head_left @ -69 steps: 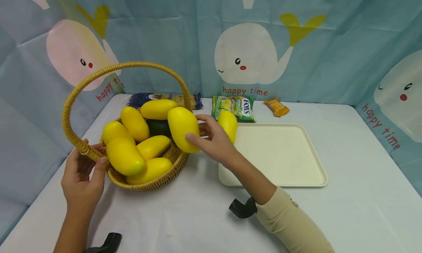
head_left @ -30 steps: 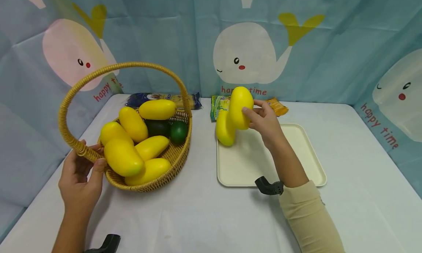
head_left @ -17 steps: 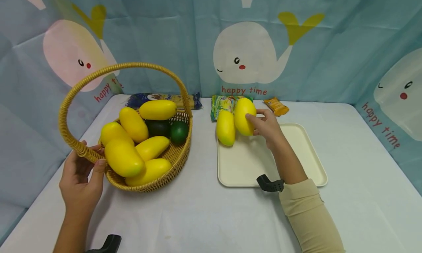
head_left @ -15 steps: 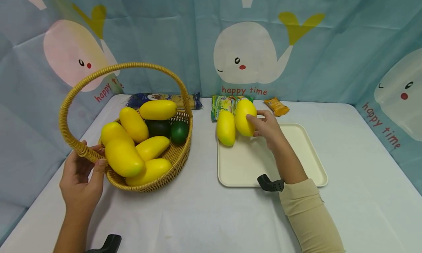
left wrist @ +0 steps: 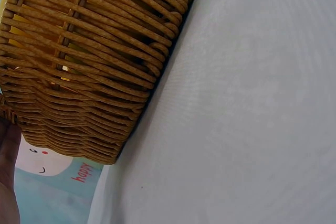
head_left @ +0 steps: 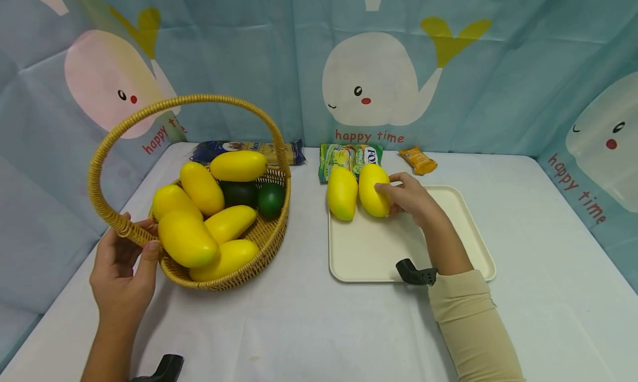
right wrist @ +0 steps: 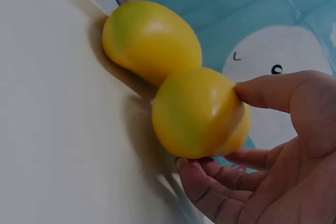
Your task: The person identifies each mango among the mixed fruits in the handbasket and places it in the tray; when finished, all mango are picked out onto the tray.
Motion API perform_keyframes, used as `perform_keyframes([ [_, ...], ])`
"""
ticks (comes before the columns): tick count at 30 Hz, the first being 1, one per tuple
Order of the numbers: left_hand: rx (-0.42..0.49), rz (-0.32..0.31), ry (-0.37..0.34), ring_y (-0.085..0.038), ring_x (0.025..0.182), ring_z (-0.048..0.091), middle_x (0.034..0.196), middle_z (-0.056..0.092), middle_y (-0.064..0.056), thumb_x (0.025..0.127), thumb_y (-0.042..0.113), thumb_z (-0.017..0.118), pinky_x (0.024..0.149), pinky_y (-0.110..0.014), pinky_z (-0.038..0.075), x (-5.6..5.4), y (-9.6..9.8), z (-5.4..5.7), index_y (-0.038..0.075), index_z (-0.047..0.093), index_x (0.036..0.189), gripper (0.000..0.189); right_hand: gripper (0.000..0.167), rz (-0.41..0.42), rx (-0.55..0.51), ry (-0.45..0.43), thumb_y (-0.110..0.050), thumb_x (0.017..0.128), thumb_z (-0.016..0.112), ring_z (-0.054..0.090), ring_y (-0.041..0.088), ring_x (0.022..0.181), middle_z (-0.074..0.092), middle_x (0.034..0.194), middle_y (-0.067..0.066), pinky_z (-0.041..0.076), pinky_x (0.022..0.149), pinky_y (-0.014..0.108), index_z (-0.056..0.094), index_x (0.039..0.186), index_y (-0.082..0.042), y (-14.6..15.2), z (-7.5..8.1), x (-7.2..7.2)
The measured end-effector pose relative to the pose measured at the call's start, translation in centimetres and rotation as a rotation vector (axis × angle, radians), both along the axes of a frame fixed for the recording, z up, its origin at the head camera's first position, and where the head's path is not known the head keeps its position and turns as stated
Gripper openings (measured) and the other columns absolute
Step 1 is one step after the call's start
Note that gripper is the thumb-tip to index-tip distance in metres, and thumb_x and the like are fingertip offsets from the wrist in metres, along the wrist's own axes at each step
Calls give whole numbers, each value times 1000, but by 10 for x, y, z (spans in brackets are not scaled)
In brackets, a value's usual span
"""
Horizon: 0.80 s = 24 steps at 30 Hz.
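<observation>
My left hand (head_left: 122, 274) grips the wicker basket (head_left: 276, 239) at the left foot of its tall handle (head_left: 199, 98), thumb on the near side. Several yellow mangoes (head_left: 188, 238) lie in the basket, with two dark green rounded fruits (head_left: 271, 200) among them. My right hand (head_left: 411, 196) holds a yellow mango (head_left: 372, 191) between thumb and fingers over the back edge of the cream tray (head_left: 379, 254). In the right wrist view, that mango (right wrist: 197, 114) seems to touch or nearly touch a second mango (right wrist: 152, 40), which rests at the tray's back left corner.
Behind the tray lies a green candy bag (head_left: 326, 160), partly hidden by the mangoes. An orange packet (head_left: 418, 160) lies right of it. A blue and gold packet (head_left: 224, 148) sits behind the basket. A whale-print curtain (head_left: 279, 55) closes off the back.
From the basket, my right hand has carried the mango rightward and lowered it to the tray beside the second mango. My left hand has stayed on the basket.
</observation>
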<state>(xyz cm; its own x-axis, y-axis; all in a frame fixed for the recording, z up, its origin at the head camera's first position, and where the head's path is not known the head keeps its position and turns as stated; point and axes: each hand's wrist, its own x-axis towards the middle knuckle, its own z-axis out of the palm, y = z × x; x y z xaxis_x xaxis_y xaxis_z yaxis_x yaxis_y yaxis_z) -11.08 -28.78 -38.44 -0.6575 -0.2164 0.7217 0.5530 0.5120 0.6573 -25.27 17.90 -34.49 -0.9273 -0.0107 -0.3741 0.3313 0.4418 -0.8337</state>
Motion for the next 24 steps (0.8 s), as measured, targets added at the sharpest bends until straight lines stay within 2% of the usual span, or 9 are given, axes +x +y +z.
perform_keyframes([
  [7, -1, 14, -5, -16, 114, 63, 123, 62, -23, 88, -18, 62, 101, -21, 46, 0, 0, 0, -5, 46, 144, 59, 67, 44, 7, -47, -38, 98, 60, 58, 29, 86, 50, 121, 20, 54, 85, 37, 33, 148, -4, 2, -2, -1],
  [18, -5, 15, -8, -15, 114, 63, 123, 62, -23, 87, -20, 61, 101, -21, 46, 0, 0, 0, -5, 46, 144, 60, 64, 67, 1, -66, -37, 98, 59, 59, 27, 82, 50, 115, 19, 55, 83, 36, 33, 148, -6, 5, -1, -1],
  [24, -3, 5, -1, -16, 114, 63, 123, 62, -24, 88, -19, 61, 101, -21, 46, 0, 0, 1, -6, 46, 144, 60, 70, 65, 10, -67, -43, 98, 60, 61, 28, 86, 50, 126, 20, 54, 90, 39, 32, 152, -8, 8, -1, -1],
])
